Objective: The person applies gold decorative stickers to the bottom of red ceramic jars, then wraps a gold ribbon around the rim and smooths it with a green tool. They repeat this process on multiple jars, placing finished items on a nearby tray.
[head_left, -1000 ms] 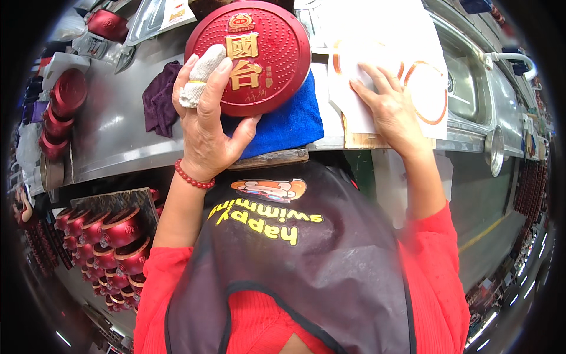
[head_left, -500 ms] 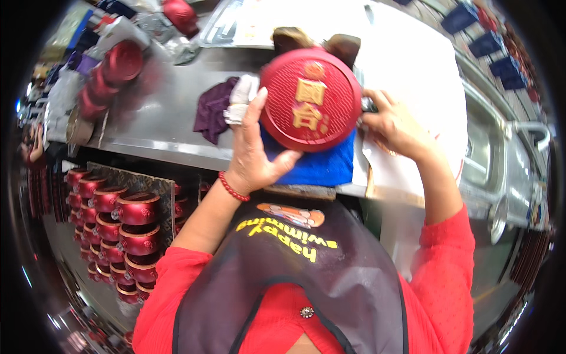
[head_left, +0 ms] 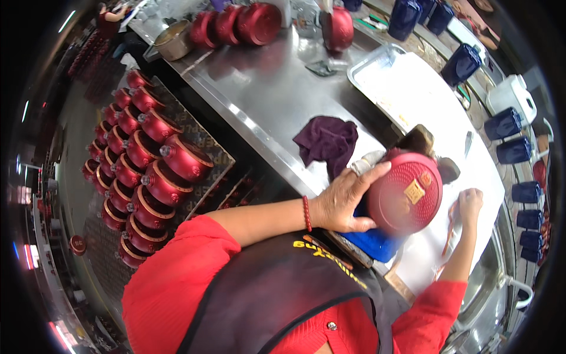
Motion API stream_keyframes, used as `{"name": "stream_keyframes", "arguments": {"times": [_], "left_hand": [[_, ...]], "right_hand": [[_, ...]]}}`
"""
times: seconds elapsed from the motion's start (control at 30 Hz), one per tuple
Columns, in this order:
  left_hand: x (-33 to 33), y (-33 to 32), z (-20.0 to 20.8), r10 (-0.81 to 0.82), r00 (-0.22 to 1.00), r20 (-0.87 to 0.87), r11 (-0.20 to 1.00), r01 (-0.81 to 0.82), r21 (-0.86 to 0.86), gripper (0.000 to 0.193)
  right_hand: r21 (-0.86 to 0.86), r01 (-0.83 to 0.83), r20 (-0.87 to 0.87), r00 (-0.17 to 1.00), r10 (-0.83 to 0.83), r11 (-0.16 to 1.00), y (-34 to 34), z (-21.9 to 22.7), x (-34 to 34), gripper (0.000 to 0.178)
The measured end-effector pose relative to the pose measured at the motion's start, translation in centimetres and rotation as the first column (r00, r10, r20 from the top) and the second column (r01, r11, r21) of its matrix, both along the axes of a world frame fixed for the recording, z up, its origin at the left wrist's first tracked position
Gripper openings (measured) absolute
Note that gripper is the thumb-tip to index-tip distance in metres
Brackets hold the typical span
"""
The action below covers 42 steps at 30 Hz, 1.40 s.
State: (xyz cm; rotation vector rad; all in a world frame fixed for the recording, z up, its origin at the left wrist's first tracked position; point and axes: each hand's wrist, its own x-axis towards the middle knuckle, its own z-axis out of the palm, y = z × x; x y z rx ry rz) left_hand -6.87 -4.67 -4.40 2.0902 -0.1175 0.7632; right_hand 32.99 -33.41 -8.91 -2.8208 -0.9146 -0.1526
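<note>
I have my left hand [head_left: 348, 200] spread in a wide curve along the near-left rim of the red round piece [head_left: 413, 203], fingers on the upper part and thumb lower down, holding it. A pale wrapping [head_left: 368, 161] covers one fingertip, and red beads [head_left: 307, 213] circle that wrist. My right hand [head_left: 470, 203] is curled over the white sheet [head_left: 483, 168], its fingers turned away, so I can't tell whether it has hold of anything.

The round piece is over the blue cloth [head_left: 377, 243], close to the table's [head_left: 259, 100] near edge. On its dotted face I see a gold emblem above a square gold raised character; further down, the gold marking blurs. Two dark brown blocks [head_left: 416, 139] show just beyond its far rim. The purple cloth [head_left: 326, 141] lies crumpled to its left, near that same edge.

A metal pot [head_left: 174, 40] sits at the near-left corner, beside a row of red pieces [head_left: 259, 23]. My apron [head_left: 259, 301] bears yellow lettering, partly folded away. Beyond the near edge, pale lettering shows on a dark board [head_left: 203, 138] behind stacked red bowls [head_left: 144, 147].
</note>
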Motion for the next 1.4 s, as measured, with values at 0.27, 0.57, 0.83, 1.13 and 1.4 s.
{"name": "stream_keyframes", "arguments": {"times": [0.27,0.57,0.83,1.13,1.4], "left_hand": [[0.0,0.5,-0.4,-0.036,0.999,-0.038,0.999,0.037,0.039,0.114],[6.9,-6.1,10.3,-0.150,0.959,0.242,0.989,0.148,0.026,0.053],[8.6,-6.7,12.6,-0.486,0.871,-0.077,0.807,0.413,-0.423,0.014],[7.6,-4.9,12.7,-0.301,0.951,0.074,0.951,0.305,-0.047,0.017],[8.5,-4.5,14.2,-0.430,0.900,0.072,0.900,0.421,0.117,0.027]], "right_hand": [[0.218,-0.153,0.204,0.973,0.108,0.964,-1.8,7.6,-4.9,0.014],[0.335,-0.447,0.347,0.877,0.332,0.830,1.9,22.1,-20.5,0.016],[0.357,-0.381,0.303,0.911,0.280,0.853,1.6,23.1,-24.6,0.012],[0.540,-0.307,0.005,0.932,0.361,0.784,0.4,18.9,-23.2,0.031],[0.732,-0.235,-0.165,0.850,0.500,0.640,0.5,20.0,-23.5,0.021]]}}
